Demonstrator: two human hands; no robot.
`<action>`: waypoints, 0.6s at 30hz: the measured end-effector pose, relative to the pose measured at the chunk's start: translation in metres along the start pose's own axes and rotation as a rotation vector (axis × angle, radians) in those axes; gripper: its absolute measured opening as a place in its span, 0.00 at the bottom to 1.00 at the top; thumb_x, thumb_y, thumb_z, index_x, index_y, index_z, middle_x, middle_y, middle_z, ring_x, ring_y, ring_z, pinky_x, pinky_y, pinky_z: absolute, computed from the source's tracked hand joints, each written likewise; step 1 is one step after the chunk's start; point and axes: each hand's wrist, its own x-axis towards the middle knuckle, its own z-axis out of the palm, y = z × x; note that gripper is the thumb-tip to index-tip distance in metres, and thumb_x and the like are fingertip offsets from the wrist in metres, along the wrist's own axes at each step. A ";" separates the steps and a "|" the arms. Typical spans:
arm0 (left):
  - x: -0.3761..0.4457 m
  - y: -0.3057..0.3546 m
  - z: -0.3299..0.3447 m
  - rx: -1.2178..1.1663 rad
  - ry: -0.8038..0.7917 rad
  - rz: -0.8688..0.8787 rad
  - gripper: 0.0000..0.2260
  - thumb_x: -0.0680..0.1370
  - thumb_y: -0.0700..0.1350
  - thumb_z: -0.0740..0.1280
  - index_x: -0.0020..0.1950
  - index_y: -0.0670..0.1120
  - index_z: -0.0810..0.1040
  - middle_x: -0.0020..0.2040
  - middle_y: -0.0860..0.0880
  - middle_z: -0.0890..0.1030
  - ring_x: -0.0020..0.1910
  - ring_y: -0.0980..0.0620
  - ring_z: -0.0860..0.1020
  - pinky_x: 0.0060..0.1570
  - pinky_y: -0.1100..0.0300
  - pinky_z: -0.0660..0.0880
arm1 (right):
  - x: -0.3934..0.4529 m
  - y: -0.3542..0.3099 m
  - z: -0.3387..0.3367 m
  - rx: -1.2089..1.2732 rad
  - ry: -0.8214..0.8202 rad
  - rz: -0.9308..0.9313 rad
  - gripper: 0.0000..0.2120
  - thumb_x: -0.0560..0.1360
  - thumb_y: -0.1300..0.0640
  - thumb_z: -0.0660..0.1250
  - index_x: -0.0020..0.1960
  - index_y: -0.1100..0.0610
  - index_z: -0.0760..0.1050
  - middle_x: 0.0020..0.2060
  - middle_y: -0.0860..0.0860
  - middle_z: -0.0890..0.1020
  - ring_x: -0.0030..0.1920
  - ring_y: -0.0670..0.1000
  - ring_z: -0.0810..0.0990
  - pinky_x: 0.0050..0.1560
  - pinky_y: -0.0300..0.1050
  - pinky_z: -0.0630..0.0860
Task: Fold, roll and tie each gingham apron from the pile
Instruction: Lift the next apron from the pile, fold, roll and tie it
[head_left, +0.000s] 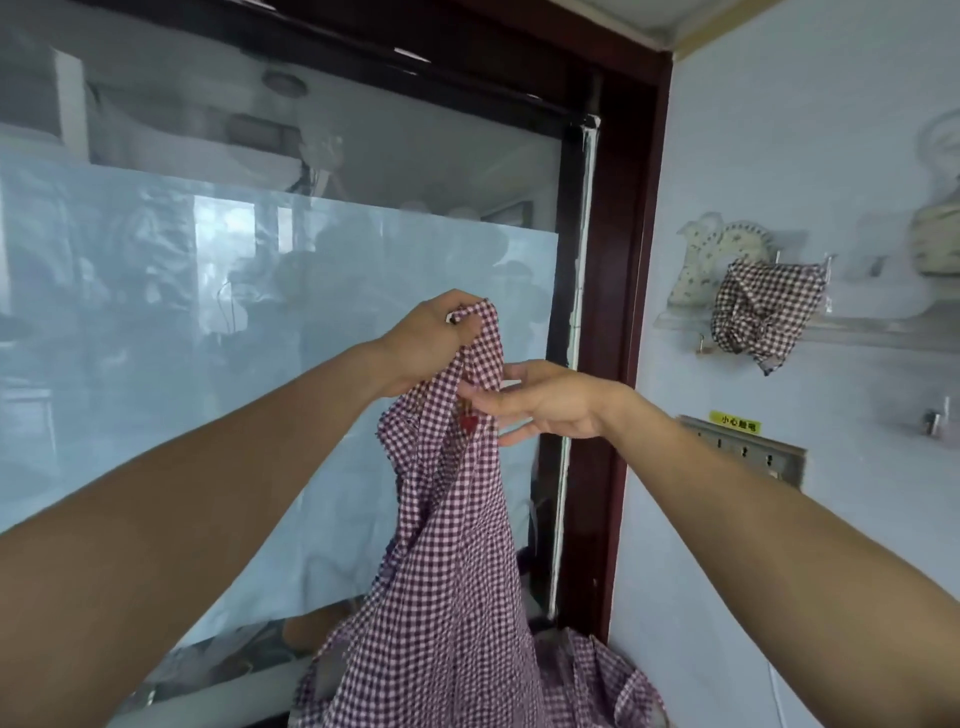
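Observation:
A purple-and-white gingham apron (452, 545) hangs full length in the air before a frosted glass door. My left hand (431, 338) pinches its top edge and holds it up. My right hand (545, 400) is just below and to the right, its fingers fairly straight and touching the cloth near a small red motif. The apron's lower part falls onto more gingham cloth (597, 680) bunched at the bottom of the view. A tied gingham bundle (763, 312) sits on a wall shelf to the right.
The glass door (260, 322) has a dark red frame (618, 312) right behind the apron. The white wall on the right carries a glass shelf (857, 327) with a spotted ceramic piece (722, 254), and a metal socket plate (753, 452) under a yellow label.

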 end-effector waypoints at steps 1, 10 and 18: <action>0.000 -0.001 -0.001 0.018 0.035 0.015 0.08 0.84 0.46 0.60 0.60 0.52 0.76 0.56 0.48 0.81 0.53 0.50 0.80 0.55 0.53 0.78 | -0.001 0.006 -0.002 -0.016 -0.008 0.004 0.29 0.72 0.56 0.77 0.71 0.56 0.72 0.60 0.51 0.83 0.61 0.52 0.81 0.63 0.52 0.77; -0.009 -0.001 -0.045 0.171 -0.254 -0.176 0.08 0.77 0.41 0.72 0.53 0.39 0.80 0.48 0.42 0.85 0.38 0.47 0.83 0.26 0.61 0.71 | -0.021 0.014 -0.034 -0.072 0.317 -0.072 0.08 0.68 0.61 0.79 0.45 0.59 0.83 0.43 0.52 0.86 0.50 0.51 0.85 0.56 0.50 0.82; -0.023 -0.029 -0.012 0.087 -0.750 -0.470 0.27 0.75 0.57 0.68 0.65 0.38 0.75 0.58 0.38 0.82 0.48 0.40 0.83 0.49 0.51 0.79 | -0.028 -0.005 -0.048 0.010 0.123 -0.103 0.15 0.73 0.77 0.67 0.45 0.57 0.74 0.44 0.56 0.79 0.46 0.53 0.81 0.51 0.46 0.78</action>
